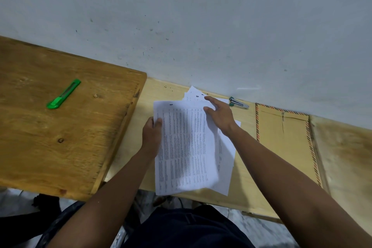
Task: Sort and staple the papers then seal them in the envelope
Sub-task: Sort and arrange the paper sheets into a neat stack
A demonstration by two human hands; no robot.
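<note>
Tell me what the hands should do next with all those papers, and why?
Probably slide the page marked 5 out from the back. The left hand pinches the page marked 1 at its edge, the right hand is spread over the fanned sheets, and they lie uneven. So sorting looks unfinished; the stapler and envelope sit untouched.

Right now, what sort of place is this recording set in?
Probably a plain makeshift paperwork desk against a bare wall: printed papers in both hands, a stapler and a brown envelope on the light wooden table, a green utility knife nearby.
</note>
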